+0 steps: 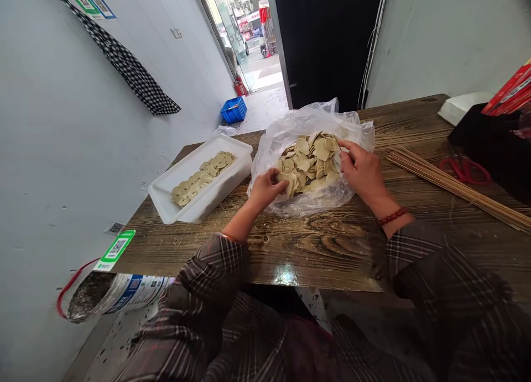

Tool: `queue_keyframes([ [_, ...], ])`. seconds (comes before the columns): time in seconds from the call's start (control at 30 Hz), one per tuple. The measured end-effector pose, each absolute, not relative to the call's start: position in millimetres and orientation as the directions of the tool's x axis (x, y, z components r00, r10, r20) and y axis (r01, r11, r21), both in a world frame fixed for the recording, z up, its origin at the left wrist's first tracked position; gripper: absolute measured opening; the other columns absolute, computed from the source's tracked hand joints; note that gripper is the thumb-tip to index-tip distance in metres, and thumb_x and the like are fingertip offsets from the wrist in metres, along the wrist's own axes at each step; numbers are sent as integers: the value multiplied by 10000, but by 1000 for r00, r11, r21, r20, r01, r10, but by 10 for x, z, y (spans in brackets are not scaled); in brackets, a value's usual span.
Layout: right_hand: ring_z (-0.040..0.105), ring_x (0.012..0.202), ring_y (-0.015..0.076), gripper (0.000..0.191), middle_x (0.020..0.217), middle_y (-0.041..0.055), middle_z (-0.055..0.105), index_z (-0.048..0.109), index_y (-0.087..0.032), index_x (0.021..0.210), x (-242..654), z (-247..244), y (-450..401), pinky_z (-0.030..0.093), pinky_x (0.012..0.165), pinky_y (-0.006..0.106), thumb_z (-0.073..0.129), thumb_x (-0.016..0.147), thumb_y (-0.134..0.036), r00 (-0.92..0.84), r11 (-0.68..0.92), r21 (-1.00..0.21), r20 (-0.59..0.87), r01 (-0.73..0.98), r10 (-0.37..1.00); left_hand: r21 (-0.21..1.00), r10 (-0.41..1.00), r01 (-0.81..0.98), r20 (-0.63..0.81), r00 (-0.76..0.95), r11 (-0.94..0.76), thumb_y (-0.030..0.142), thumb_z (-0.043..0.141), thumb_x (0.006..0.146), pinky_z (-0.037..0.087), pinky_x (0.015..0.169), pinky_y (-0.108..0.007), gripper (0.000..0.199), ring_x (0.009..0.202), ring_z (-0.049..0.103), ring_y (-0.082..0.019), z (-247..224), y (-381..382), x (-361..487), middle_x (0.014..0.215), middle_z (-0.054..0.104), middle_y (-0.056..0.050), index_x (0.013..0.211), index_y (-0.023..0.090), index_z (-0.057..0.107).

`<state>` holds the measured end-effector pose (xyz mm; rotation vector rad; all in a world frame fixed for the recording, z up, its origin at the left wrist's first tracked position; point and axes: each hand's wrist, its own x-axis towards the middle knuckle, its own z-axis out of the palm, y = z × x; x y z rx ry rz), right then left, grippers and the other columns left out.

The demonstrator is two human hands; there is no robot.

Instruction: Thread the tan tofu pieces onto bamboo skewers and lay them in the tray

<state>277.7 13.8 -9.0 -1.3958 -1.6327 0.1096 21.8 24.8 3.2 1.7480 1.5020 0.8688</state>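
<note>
A clear plastic bag (307, 205) lies spread open on the wooden table, with a heap of thin, pale yellow slices (305, 163) in it. At the heap's left edge, my left hand (267, 191) has its thumb and fingers closed on a few slices. My right hand (360, 169) is at the right side of the heap, fingers bent together around what looks like the end of a thin stick, partly hidden. Left of the bag stands a white plastic tray (224, 191) holding overlapping rows of similar slices (203, 177).
Thin wooden sticks (452, 186) lie on the table (323, 260) at right, beside red scissors (464, 169) and a black holder (493, 139). A green-edged card (116, 250) sits at the left corner, above a white bucket (120, 293). A blue crate (233, 110) stands beyond.
</note>
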Motion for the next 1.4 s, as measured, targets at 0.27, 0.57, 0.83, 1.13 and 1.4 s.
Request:
queue_keyframes([
  [0.27,682,714,227,433,826,88,741,624,-146,1274,2677,-42,56,505,702,347,382,971,-338,33,373,-577,572,727,820,896,976,420,56,211,-143,248,604,799,480,580,-248,122,581,540,-101,-31,269,262,698,587,15,882,160,587],
  [0.57,658,678,218,427,787,85,736,656,-122,1235,2694,-101,92,476,671,327,428,946,-339,46,404,-560,623,723,781,270,870,886,432,239,-377,247,580,853,446,942,-400,147,983,601,-242,173,157,95,1038,678,-103,930,176,684],
  [0.83,655,679,211,419,805,82,730,638,-140,1254,2687,-105,79,481,674,329,421,960,-347,29,413,-567,613,713,790,235,902,886,268,337,-401,406,646,827,468,851,-391,339,967,604,-269,80,-17,646,1061,657,-138,1041,144,635],
  [1.13,665,701,224,422,773,79,725,642,-138,1247,2689,-102,88,489,698,340,416,966,-356,32,412,-562,617,718,786,851,943,415,249,222,-322,268,574,848,456,639,-238,280,701,581,-129,190,318,227,822,682,-32,1088,149,655],
  [1.4,652,679,214,398,750,68,717,658,-148,1229,2678,-74,57,483,686,332,450,950,-342,47,403,-589,602,700,797,579,878,731,476,56,-361,169,559,822,473,751,-294,168,813,589,-161,63,322,101,893,653,-59,948,156,671],
])
